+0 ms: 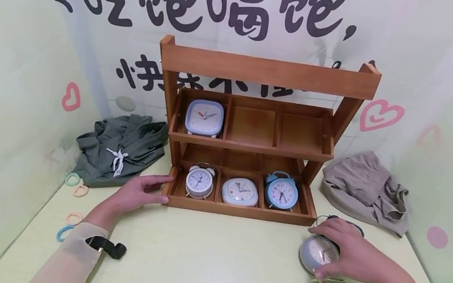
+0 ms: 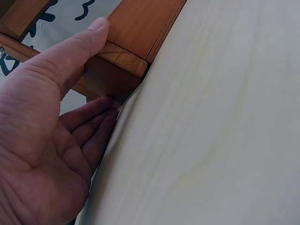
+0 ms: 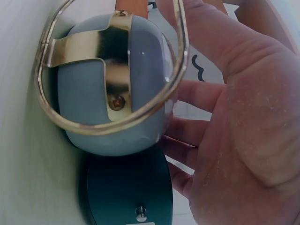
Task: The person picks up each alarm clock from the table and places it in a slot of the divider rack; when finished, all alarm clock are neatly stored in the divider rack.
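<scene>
My right hand [image 1: 354, 255] holds a round grey alarm clock [image 1: 310, 256] at the table's right, its thumb by the near edge and its fingers over the far side. In the right wrist view, a brass wire loop [image 3: 117, 125] and a bracket stand out from the clock's grey body [image 3: 84, 84]. Right beside it is a dark teal rounded thing [image 3: 129, 187], largely covered by the hand in the head view. With fingers fairly straight, my left hand [image 1: 132, 197] touches the lower left front corner of a brown wooden shelf [image 1: 241, 211].
A square blue-rimmed clock [image 1: 204, 117] sits in the upper tier. Below are a white twin-bell clock [image 1: 199, 181], a rounded white clock [image 1: 240, 192] and a blue clock [image 1: 282, 193]. Folded dark-green cloth [image 1: 122, 148] and grey-brown cloth [image 1: 365, 191] flank the shelf. Coloured rings [image 1: 64, 233] lie left.
</scene>
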`<state>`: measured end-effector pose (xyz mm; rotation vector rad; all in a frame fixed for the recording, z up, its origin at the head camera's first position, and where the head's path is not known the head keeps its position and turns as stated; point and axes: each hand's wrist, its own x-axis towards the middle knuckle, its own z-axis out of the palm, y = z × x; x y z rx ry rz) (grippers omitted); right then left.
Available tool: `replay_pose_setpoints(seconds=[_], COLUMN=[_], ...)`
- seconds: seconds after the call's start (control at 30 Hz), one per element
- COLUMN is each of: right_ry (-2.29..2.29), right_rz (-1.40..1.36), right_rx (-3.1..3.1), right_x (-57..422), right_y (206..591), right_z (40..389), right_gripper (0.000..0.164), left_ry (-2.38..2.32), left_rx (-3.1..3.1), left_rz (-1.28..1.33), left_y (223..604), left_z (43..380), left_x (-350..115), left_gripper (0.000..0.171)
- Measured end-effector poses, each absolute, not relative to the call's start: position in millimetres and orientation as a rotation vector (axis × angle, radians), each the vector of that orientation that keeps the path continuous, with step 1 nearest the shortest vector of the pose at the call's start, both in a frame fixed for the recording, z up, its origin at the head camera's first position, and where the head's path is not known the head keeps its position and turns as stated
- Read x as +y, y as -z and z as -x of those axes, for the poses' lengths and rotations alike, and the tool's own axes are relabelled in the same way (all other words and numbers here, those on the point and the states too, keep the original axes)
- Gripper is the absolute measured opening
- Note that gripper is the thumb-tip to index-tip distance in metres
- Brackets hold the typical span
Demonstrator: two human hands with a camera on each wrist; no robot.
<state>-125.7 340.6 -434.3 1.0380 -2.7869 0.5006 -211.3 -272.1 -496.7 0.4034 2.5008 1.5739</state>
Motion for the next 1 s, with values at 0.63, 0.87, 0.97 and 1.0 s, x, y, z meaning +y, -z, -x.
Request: replay_pose_setpoints(seconds=[0.63,0.87,0.97,1.0], right_ry=[-0.669,-0.617,-0.602,-0.602], right_rz=[-0.966,-0.96,-0.945,-0.938], right_rx=[-2.934,-2.922,-2.919,-2.922], right_x=[348.6,344.0,341.6,340.5], right_y=[431.7,434.8,436.6,437.0], right_z=[122.8,122.0,121.8,121.7], right_gripper=[0.086,0.086,0.086,0.086], left_ry=[-1.597,-1.606,-1.6,-1.6], left_rx=[2.474,2.473,2.476,2.477], left_rz=[-0.38,-0.41,-0.415,-0.41], left_y=[495.7,495.9,495.9,495.6], left_z=[210.9,211.5,211.5,211.3], left_x=[-273.2,-272.6,-273.1,-272.8], left_gripper=[0.069,0.067,0.067,0.067])
